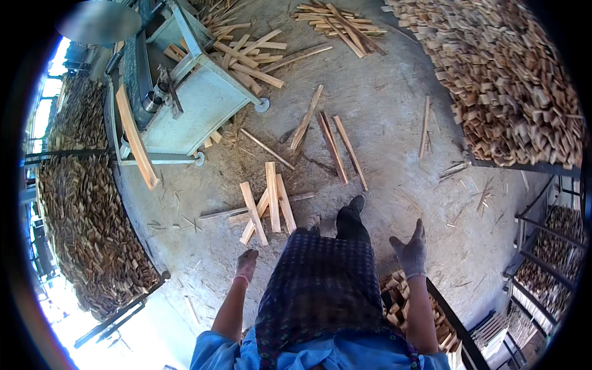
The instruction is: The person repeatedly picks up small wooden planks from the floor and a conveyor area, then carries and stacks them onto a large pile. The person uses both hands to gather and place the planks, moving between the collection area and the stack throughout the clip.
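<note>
My right hand (412, 250), in a greyish work glove, hangs over the floor at my right side. Its thumb stands apart from the outstretched fingers, and it holds nothing. On the other side, my gloved left hand (246, 265) is closed, its fingers curled in, with nothing visible in it. Nearest to that hand is a loose pile of pale wooden slats (271, 196) on the floor, some crossing each other. A dark slat (333, 147) and a lighter slat (350, 153) lie farther ahead, beyond my shoe.
A light-blue machine table (197, 105) stands at the far left, with a long board (134, 139) at its near side. Stacked wood blocks rise at the right (499, 80) and left (92, 228). A rack of wood pieces (394, 299) sits by my right forearm. More slats (339, 26) lie far ahead.
</note>
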Demonstrator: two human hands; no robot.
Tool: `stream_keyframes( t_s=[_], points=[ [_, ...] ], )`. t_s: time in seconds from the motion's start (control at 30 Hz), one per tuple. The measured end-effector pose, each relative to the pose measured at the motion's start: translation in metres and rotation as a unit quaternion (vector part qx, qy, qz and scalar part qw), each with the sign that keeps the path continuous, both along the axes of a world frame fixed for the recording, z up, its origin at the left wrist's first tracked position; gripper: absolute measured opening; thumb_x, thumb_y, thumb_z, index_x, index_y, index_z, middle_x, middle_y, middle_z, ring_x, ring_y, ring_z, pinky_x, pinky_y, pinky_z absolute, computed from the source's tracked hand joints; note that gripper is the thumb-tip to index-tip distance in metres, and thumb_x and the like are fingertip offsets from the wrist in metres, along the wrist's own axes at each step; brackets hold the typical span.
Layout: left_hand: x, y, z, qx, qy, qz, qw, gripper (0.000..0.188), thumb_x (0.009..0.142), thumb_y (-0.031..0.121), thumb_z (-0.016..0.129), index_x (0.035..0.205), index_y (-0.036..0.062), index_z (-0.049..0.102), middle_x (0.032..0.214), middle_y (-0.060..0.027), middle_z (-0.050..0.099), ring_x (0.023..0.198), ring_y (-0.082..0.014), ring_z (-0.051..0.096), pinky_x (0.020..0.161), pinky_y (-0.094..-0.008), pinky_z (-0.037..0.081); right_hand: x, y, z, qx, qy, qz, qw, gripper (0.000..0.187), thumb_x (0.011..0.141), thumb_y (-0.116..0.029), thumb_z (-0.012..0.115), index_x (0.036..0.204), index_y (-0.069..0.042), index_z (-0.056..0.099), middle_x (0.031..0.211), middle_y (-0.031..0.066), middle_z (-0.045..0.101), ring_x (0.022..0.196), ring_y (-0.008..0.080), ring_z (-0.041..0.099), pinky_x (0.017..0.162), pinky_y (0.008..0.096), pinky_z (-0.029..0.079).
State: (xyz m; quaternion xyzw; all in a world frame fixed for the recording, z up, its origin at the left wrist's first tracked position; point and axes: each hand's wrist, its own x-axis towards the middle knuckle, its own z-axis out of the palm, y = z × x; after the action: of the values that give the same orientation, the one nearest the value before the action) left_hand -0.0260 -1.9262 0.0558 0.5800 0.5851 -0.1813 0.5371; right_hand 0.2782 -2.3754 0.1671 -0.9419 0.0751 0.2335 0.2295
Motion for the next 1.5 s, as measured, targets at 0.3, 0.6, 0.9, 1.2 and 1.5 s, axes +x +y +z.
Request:
stream_keyframes(
  t_s=[0.3, 0.6, 0.9, 1.2, 1.5],
  points=[
    [0.146, -0.06, -0.028, 0.014, -0.004, -0.094, 0.995, 0.058, 0.094, 0.033, 0.069, 0.138, -0.003, 0.057, 0.123, -0.0128, 0.067, 0.113, -0.0182, 0.061, 0.098, -0.0314, 0.047, 0.069, 0.018, -0.139, -0.04, 0.134, 0.076, 0.987, 0.109, 0.073, -0.04, 0.085, 0.155, 0.0, 0.025, 0.152, 0.029, 0.038, 0.136, 0.0465, 0.043, 0.111, 0.0481, 0.042],
    [0.293, -0.028, -0.271, 0.101, -0.014, -0.493, 0.864, 0.034, 0.098, 0.017, 0.056, 0.128, 0.0017, 0.062, 0.13, -0.0162, 0.065, 0.12, -0.0335, 0.061, 0.102, -0.0328, 0.047, 0.082, 0.08, -0.357, -0.054, 0.206, 0.114, 0.97, 0.114, 0.072, -0.045, 0.085, 0.155, 0.003, 0.023, 0.151, 0.03, 0.039, 0.137, 0.0446, 0.042, 0.111, 0.0478, 0.041],
    [0.358, 0.133, -0.54, 0.202, 0.208, -0.206, 0.935, 0.058, 0.097, 0.046, 0.054, 0.135, 0.0013, 0.058, 0.133, -0.0189, 0.063, 0.124, -0.0271, 0.059, 0.107, -0.0365, 0.044, 0.149, 0.187, -0.573, -0.131, 0.122, 0.107, 0.978, 0.126, 0.067, -0.053, 0.087, 0.155, 0.004, 0.018, 0.156, 0.0361, 0.025, 0.146, 0.0494, 0.027, 0.117, 0.0574, 0.028],
    [0.373, 0.167, -0.578, 0.199, 0.139, 0.004, 0.97, 0.045, 0.093, 0.028, 0.059, 0.129, -0.0001, 0.056, 0.12, -0.0181, 0.062, 0.109, -0.0283, 0.06, 0.09, -0.0417, 0.05, 0.154, 0.204, -0.649, -0.198, -0.004, 0.095, 0.976, 0.126, 0.063, -0.058, 0.089, 0.154, -0.001, 0.022, 0.14, 0.0328, 0.042, 0.132, 0.0494, 0.043, 0.106, 0.0584, 0.041],
    [0.498, 0.061, -0.556, 0.391, 0.056, -0.192, 0.898, 0.058, 0.081, 0.025, 0.071, 0.13, 0.002, 0.05, 0.104, -0.0195, 0.062, 0.096, -0.0331, 0.063, 0.088, -0.0459, 0.051, 0.168, 0.184, -0.667, -0.162, 0.005, 0.105, 0.981, 0.082, 0.069, -0.047, 0.086, 0.128, -0.006, 0.048, 0.113, 0.0198, 0.06, 0.098, 0.0397, 0.063, 0.085, 0.0499, 0.052]
  ],
)
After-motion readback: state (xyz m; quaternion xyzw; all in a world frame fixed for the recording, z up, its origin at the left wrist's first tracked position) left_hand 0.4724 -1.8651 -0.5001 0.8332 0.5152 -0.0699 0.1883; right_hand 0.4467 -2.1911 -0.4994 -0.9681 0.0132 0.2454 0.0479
